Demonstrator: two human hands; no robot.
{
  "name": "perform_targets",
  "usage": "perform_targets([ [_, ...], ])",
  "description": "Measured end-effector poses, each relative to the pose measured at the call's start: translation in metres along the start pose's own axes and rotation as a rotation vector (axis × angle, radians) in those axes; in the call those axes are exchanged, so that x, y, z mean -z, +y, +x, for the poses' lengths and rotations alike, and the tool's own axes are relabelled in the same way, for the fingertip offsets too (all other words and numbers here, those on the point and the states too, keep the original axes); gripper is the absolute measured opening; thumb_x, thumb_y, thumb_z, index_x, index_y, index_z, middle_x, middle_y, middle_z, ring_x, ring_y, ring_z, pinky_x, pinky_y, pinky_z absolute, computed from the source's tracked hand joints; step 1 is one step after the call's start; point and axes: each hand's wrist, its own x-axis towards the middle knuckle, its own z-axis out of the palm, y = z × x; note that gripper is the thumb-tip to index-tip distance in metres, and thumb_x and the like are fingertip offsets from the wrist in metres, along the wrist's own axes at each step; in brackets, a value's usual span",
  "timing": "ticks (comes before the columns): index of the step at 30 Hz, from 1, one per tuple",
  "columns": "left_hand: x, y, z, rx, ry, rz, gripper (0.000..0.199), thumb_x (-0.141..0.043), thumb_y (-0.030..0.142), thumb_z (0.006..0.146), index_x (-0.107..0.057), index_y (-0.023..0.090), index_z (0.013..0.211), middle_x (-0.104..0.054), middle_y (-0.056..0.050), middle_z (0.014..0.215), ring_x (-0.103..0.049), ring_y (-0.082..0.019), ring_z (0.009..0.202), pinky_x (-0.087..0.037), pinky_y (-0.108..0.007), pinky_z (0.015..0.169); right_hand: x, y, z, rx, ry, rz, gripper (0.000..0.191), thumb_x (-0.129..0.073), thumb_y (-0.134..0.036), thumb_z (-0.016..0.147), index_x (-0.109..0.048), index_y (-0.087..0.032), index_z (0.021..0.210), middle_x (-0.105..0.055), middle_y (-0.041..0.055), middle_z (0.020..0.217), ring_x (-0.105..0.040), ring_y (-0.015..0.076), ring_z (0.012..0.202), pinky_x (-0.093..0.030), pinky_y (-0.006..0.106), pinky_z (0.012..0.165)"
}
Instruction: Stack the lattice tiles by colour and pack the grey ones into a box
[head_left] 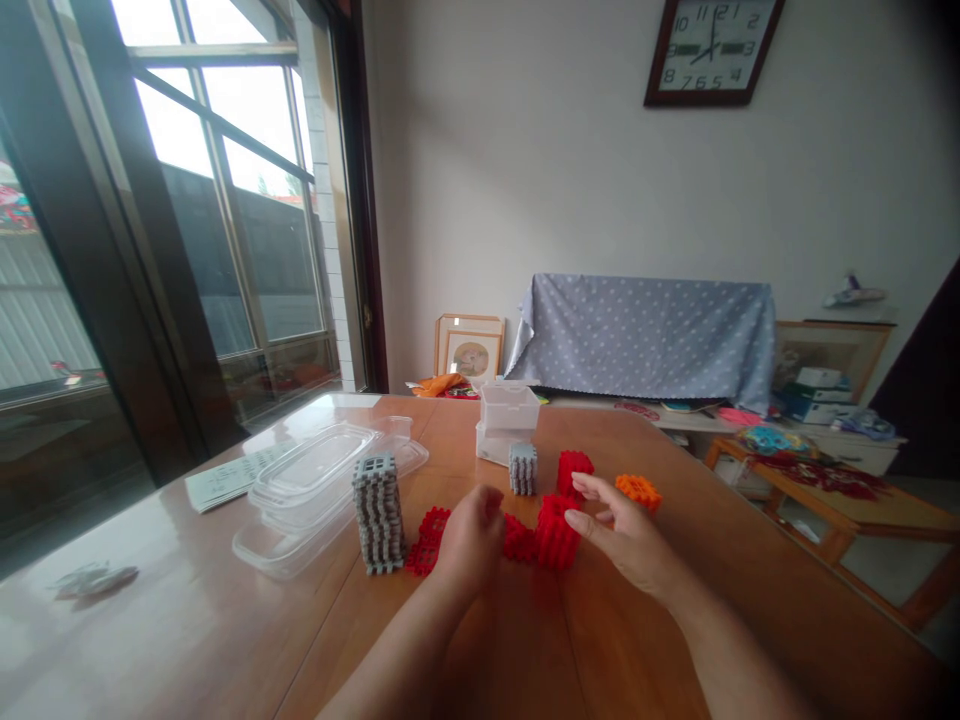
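My left hand (472, 535) is curled closed over flat red interlocking tiles (428, 541) on the table; what its fingers hold, if anything, is hidden. More red tiles (519, 538) show just to its right. My right hand (621, 528) has thumb and fingers apart beside an upright red tile stack (556, 535). Its thumb tip is at that stack's upper edge; whether it touches I cannot tell. Behind stands a second red stack (574, 472), partly covered by my fingers. A tall, uneven grey tile stack (379, 515) stands left of my left hand. A shorter grey stack (523, 470) stands farther back.
Clear plastic boxes (508, 408) stand at the back. Transparent lids or trays (315, 470) lie at left, near a printed sheet (229, 485) and a crumpled plastic bag (94, 578). Orange tiles (638, 492) sit beyond my right hand. A low wooden table (825, 500) stands at right.
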Motion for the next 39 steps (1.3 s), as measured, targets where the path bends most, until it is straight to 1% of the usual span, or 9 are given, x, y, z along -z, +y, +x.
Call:
perform_targets([
  [5, 0.005, 0.002, -0.007, -0.178, -0.194, 0.459, 0.029, -0.056, 0.019, 0.082, -0.068, 0.025, 0.108, -0.07, -0.01, 0.113, -0.058, -0.031, 0.11, -0.037, -0.043, 0.097, 0.001, 0.005, 0.005, 0.014, 0.082, 0.015, 0.058, -0.062, -0.056, 0.089, -0.057, -0.023, 0.136, -0.061, 0.0135, 0.14, -0.056, 0.0289, 0.129, -0.047, 0.047, 0.104],
  [9, 0.002, 0.004, -0.012, -0.168, -0.276, 0.519, 0.036, -0.064, 0.024, 0.078, -0.069, 0.03, 0.113, -0.067, -0.01, 0.127, -0.049, -0.037, 0.126, -0.016, -0.058, 0.113, 0.001, 0.005, 0.005, 0.007, 0.121, 0.01, 0.056, -0.059, -0.058, 0.09, -0.059, -0.024, 0.135, -0.062, 0.0126, 0.139, -0.058, 0.0282, 0.127, -0.049, 0.046, 0.104],
  [11, 0.001, 0.002, -0.012, -0.15, -0.288, 0.521, 0.03, -0.066, 0.027, 0.078, -0.07, 0.03, 0.107, -0.068, -0.01, 0.123, -0.05, -0.039, 0.125, -0.005, -0.064, 0.114, 0.002, 0.004, 0.005, 0.004, 0.139, 0.02, 0.055, -0.058, -0.059, 0.091, -0.059, -0.025, 0.134, -0.062, 0.012, 0.139, -0.058, 0.0282, 0.127, -0.05, 0.046, 0.102],
  [13, 0.002, 0.0, -0.011, -0.14, -0.285, 0.542, 0.021, -0.066, 0.029, 0.078, -0.071, 0.028, 0.098, -0.07, -0.011, 0.113, -0.054, -0.039, 0.117, -0.003, -0.066, 0.113, 0.003, 0.004, 0.005, 0.0, 0.15, 0.041, 0.054, -0.058, -0.059, 0.091, -0.06, -0.026, 0.133, -0.063, 0.0121, 0.138, -0.058, 0.0288, 0.127, -0.052, 0.046, 0.101],
  [17, 0.004, -0.006, -0.007, -0.093, -0.226, 0.579, 0.017, -0.071, 0.031, 0.072, -0.07, 0.025, 0.088, -0.07, -0.011, 0.101, -0.056, -0.038, 0.11, -0.01, -0.064, 0.112, 0.004, 0.006, 0.007, -0.008, 0.172, 0.059, 0.053, -0.058, -0.06, 0.09, -0.062, -0.026, 0.131, -0.063, 0.0121, 0.138, -0.059, 0.0295, 0.127, -0.052, 0.047, 0.102],
  [25, 0.008, -0.009, -0.004, -0.059, -0.17, 0.685, 0.02, -0.065, 0.024, 0.073, -0.067, 0.024, 0.093, -0.068, -0.012, 0.108, -0.058, -0.037, 0.105, -0.029, -0.056, 0.101, 0.003, 0.004, 0.006, -0.006, 0.194, 0.03, 0.052, -0.056, -0.061, 0.092, -0.062, -0.025, 0.129, -0.065, 0.012, 0.135, -0.06, 0.029, 0.125, -0.051, 0.047, 0.103],
  [31, 0.011, -0.004, -0.002, -0.042, -0.125, 0.676, 0.026, -0.064, 0.019, 0.072, -0.063, 0.023, 0.098, -0.067, -0.01, 0.105, -0.058, -0.032, 0.104, -0.034, -0.043, 0.097, 0.003, 0.001, 0.006, 0.015, 0.233, 0.028, 0.051, -0.057, -0.061, 0.09, -0.065, -0.026, 0.126, -0.067, 0.0106, 0.131, -0.063, 0.0291, 0.121, -0.053, 0.046, 0.1],
  [34, 0.015, 0.002, 0.0, -0.071, -0.041, 0.547, 0.028, -0.062, 0.016, 0.074, -0.06, 0.022, 0.102, -0.065, -0.009, 0.104, -0.059, -0.029, 0.102, -0.038, -0.037, 0.092, 0.003, -0.007, 0.003, 0.057, 0.287, 0.024, 0.047, -0.058, -0.06, 0.09, -0.067, -0.027, 0.121, -0.071, 0.0096, 0.124, -0.065, 0.0291, 0.116, -0.053, 0.045, 0.099],
  [39, 0.013, 0.026, -0.007, -0.245, 0.057, 0.129, 0.032, -0.061, 0.015, 0.077, -0.056, 0.023, 0.107, -0.062, -0.007, 0.107, -0.059, -0.024, 0.102, -0.043, -0.033, 0.089, 0.001, -0.029, -0.006, 0.095, 0.322, 0.05, 0.04, -0.056, -0.057, 0.092, -0.07, -0.027, 0.114, -0.075, 0.0082, 0.116, -0.067, 0.0291, 0.11, -0.054, 0.043, 0.096],
])
